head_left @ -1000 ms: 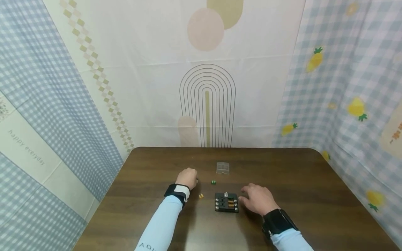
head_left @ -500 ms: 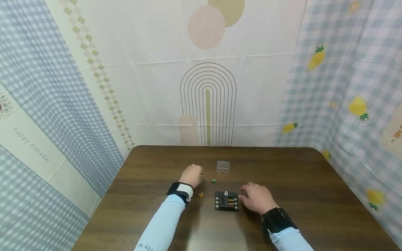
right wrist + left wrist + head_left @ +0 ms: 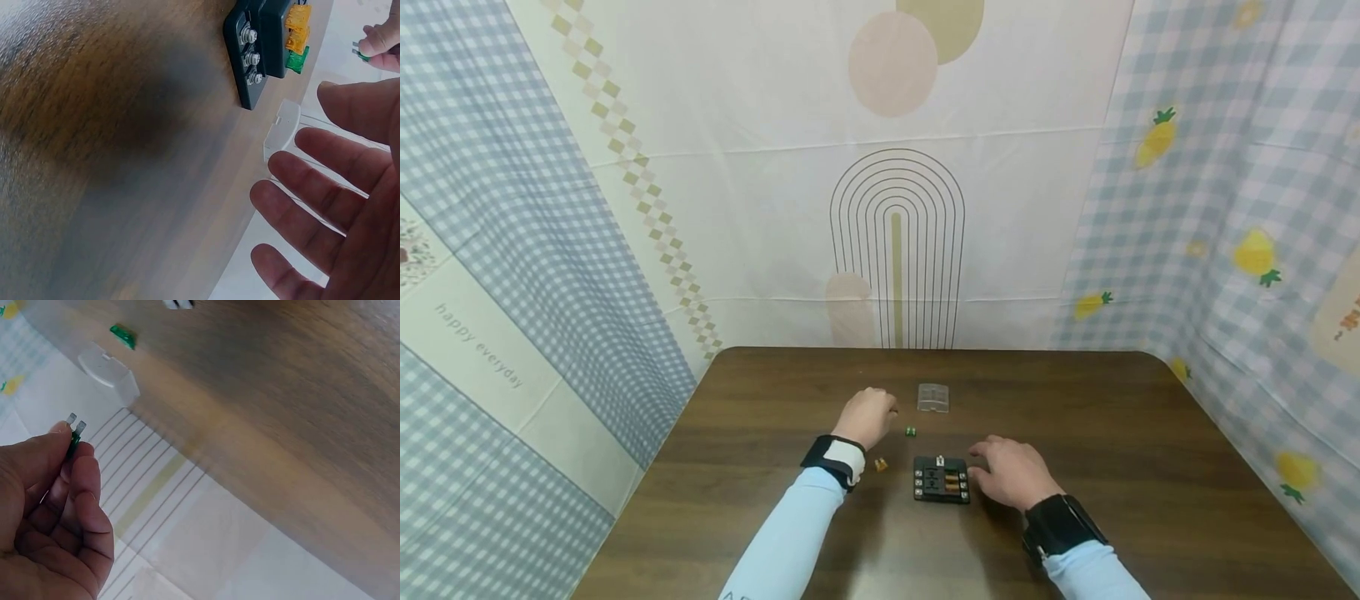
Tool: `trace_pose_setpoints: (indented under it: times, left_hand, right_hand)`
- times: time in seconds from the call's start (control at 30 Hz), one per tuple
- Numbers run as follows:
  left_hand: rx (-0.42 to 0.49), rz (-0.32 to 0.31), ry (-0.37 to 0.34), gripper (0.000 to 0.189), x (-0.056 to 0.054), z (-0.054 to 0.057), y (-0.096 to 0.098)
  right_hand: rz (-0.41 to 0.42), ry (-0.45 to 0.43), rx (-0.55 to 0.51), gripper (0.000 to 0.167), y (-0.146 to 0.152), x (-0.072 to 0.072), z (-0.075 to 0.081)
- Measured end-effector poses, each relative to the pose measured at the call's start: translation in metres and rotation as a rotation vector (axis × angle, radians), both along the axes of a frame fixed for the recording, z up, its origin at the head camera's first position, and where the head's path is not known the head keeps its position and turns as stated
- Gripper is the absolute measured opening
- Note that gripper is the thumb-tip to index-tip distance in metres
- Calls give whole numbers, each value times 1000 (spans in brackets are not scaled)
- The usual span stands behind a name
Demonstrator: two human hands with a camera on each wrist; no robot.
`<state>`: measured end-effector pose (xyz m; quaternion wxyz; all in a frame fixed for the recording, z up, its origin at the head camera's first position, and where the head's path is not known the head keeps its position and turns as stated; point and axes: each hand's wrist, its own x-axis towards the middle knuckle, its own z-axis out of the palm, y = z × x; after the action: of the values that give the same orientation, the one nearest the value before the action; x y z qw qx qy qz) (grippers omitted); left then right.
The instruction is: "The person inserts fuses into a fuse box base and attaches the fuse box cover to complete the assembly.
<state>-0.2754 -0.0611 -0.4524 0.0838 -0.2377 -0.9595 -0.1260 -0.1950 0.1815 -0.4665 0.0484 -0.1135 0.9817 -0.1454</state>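
My left hand (image 3: 867,416) pinches a green blade fuse (image 3: 74,444) between thumb and forefinger, its two metal prongs pointing up in the left wrist view. It hovers left of another green blade fuse (image 3: 911,432) on the table. The black fuse block (image 3: 941,480) lies in front of me, with amber fuses (image 3: 297,28) seated in its right side and screw terminals (image 3: 251,58) along its edges. Beside the block's right edge is my right hand (image 3: 1017,473), fingers spread and relaxed, holding nothing.
Loose amber fuses (image 3: 881,464) lie left of the block on the brown wooden table (image 3: 1112,417). Farther back is a clear plastic cover (image 3: 933,398). A patterned cloth (image 3: 760,225) hangs behind the table's far edge.
My left hand has moved right and slightly away from me with the green blade fuse, closer to the loose green one. The right hand stays beside the block.
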Motion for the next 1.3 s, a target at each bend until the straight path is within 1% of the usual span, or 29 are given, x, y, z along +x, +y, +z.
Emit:
trace_pose_setpoints:
  times: [0.3, 0.4, 0.63, 0.73, 1.0, 1.3]
  left_hand:
    - [21, 18, -31, 5, 9, 8, 9]
    - [19, 9, -24, 4, 13, 9, 12]
    - [16, -38, 29, 4, 21, 10, 14]
    - [11, -35, 36, 4, 23, 10, 15]
    - [15, -26, 16, 4, 29, 11, 19]
    - [38, -41, 39, 4, 35, 10, 21]
  right_hand:
    - [10, -2, -11, 33, -2, 2, 1]
    - [13, -7, -8, 34, -2, 2, 2]
    - [12, -19, -5, 36, -3, 2, 1]
    - [18, -23, -8, 35, -3, 2, 0]
    - [15, -50, -20, 39, -2, 2, -1]
    - [24, -45, -18, 48, -5, 4, -3]
